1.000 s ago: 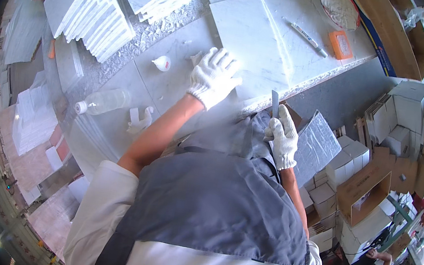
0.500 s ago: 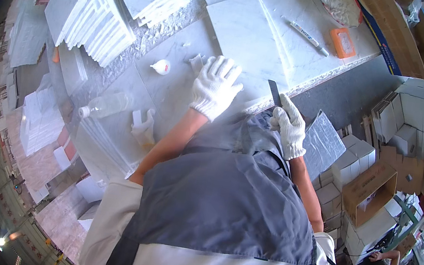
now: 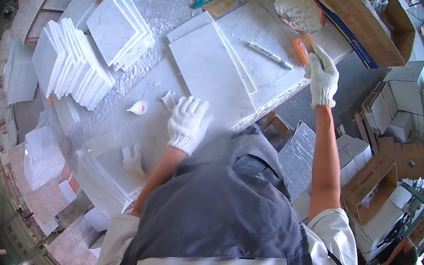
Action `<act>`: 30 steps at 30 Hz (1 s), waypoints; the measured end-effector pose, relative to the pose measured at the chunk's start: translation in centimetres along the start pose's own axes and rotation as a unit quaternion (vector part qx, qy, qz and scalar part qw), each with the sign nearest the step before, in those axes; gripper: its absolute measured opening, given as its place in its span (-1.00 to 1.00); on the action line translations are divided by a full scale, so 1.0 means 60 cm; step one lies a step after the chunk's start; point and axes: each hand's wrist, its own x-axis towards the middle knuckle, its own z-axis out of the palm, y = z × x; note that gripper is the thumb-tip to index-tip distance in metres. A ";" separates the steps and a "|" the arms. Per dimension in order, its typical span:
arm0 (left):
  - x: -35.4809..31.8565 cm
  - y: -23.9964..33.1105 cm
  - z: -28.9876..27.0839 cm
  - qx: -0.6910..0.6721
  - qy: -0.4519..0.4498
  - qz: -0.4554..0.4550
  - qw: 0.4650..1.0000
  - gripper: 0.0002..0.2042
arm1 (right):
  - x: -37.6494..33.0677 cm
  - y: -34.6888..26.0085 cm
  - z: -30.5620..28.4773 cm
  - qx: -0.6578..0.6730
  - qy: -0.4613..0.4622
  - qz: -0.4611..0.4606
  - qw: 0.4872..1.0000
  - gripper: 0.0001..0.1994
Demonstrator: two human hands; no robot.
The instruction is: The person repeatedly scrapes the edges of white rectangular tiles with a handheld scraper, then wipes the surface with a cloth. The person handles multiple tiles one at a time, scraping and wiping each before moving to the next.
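Note:
My right hand (image 3: pixel 322 76), in a white knit glove, is closed around a flat, thin scraper blade (image 3: pixel 305 40). The blade's tip reaches the near edge of a red-rimmed bowl of white paste (image 3: pixel 298 12). Just beside those fingers lies an orange block (image 3: pixel 300 51), partly covered. My left hand (image 3: pixel 189 124), gloved too, rests with fingers stretched out on the near-left edge of a pale marble tile (image 3: pixel 213 62). Next to its fingertips are a small crumpled white piece (image 3: pixel 169 100) and a little white nozzle bottle (image 3: pixel 138 107).
A paint marker (image 3: pixel 270 55) lies on the slab right of the tile. Stacked tiles (image 3: pixel 72 64) stand at the left, with another stack (image 3: pixel 119 30) behind. A clear plastic bottle (image 3: pixel 100 144) lies near-left. A cardboard box (image 3: pixel 370 27) borders the bowl; cartons (image 3: pixel 369 188) fill the right.
My right hand has reached forward and right with the scraper blade, from beside my apron to the paste bowl. My left hand stays on the tile while the whole view has shifted.

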 end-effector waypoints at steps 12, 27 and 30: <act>0.005 0.021 0.003 -0.008 -0.002 -0.027 1.000 -0.64 | 0.162 0.040 0.012 -0.296 -0.036 -0.161 0.941 -0.70; 0.011 0.019 0.000 -0.013 -0.011 -0.041 0.999 -0.63 | 0.193 0.045 0.024 -0.165 -0.116 0.008 0.979 -0.71; 0.009 0.017 0.001 -0.017 -0.005 -0.037 0.999 -0.63 | 0.187 0.046 0.025 -0.065 -0.111 0.090 0.988 -0.72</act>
